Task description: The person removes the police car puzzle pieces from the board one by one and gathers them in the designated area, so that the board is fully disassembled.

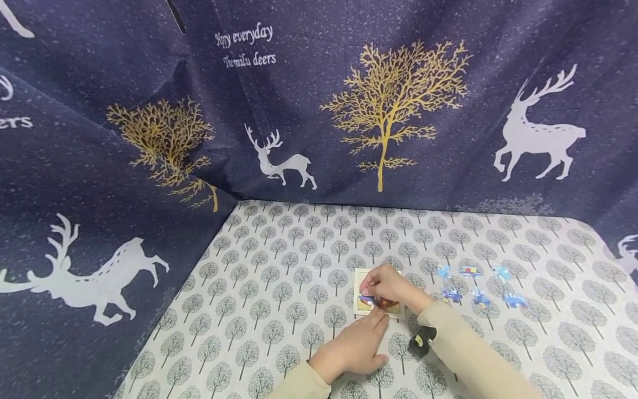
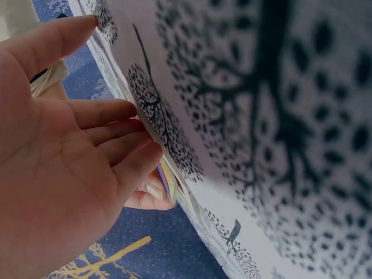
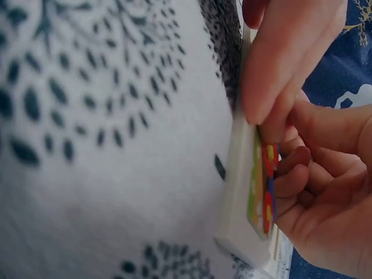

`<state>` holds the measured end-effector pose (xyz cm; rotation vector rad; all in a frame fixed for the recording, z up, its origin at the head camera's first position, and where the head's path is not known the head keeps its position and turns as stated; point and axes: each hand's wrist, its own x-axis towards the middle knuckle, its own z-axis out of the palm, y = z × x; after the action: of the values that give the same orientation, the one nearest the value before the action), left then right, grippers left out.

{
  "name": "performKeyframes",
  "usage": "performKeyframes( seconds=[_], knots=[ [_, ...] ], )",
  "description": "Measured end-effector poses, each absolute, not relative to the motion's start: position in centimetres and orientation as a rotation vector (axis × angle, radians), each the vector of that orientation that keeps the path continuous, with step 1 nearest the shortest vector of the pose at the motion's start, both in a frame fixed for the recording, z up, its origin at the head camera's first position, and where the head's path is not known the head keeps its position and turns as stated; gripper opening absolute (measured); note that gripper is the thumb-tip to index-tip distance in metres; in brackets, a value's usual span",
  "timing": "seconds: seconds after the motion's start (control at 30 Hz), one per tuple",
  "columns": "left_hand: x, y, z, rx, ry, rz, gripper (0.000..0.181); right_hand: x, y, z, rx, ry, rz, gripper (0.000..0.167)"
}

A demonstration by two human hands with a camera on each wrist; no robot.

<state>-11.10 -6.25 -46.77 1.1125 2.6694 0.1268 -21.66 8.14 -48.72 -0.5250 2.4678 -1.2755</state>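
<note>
A small pale-framed puzzle board lies on the tablecloth, with a coloured picture inside its rim. Over it, my right hand pinches a blue puzzle piece between thumb and fingers, low against the board. My left hand rests at the board's near edge, its fingertips touching the picture. In the left wrist view the left hand has its fingers extended. The right wrist view shows the right hand with curled fingers beside red, yellow and blue picture parts on the white board.
To the right of the board, several loose blue puzzle pieces lie in two rows. A black wrist device sits on the right forearm. The white tablecloth has a tree print. Dark blue deer-print cloth hangs behind and at the left.
</note>
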Motion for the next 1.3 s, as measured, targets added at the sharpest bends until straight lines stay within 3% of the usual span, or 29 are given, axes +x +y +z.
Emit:
performKeyframes(
  seconds=[0.27,0.53,0.83,1.3],
  knots=[
    [-11.0,-5.9,-47.0,1.084,2.672,0.096,0.076,-21.4,8.0,-48.5,-0.487,2.445,-1.306,0.007],
    [-11.2,-5.5,-47.0,1.074,2.682,0.041,0.078,-21.6,8.3,-48.2,-0.66,2.372,-1.204,0.005],
    [-11.0,-5.4,-46.8,1.066,2.665,0.081,0.079,-21.0,7.4,-48.5,-0.406,2.368,-1.303,0.004],
    [-10.7,-5.1,-46.4,1.036,2.685,-0.008,0.082,-21.1,8.7,-48.8,-0.486,2.162,-1.401,0.007]
  ],
)
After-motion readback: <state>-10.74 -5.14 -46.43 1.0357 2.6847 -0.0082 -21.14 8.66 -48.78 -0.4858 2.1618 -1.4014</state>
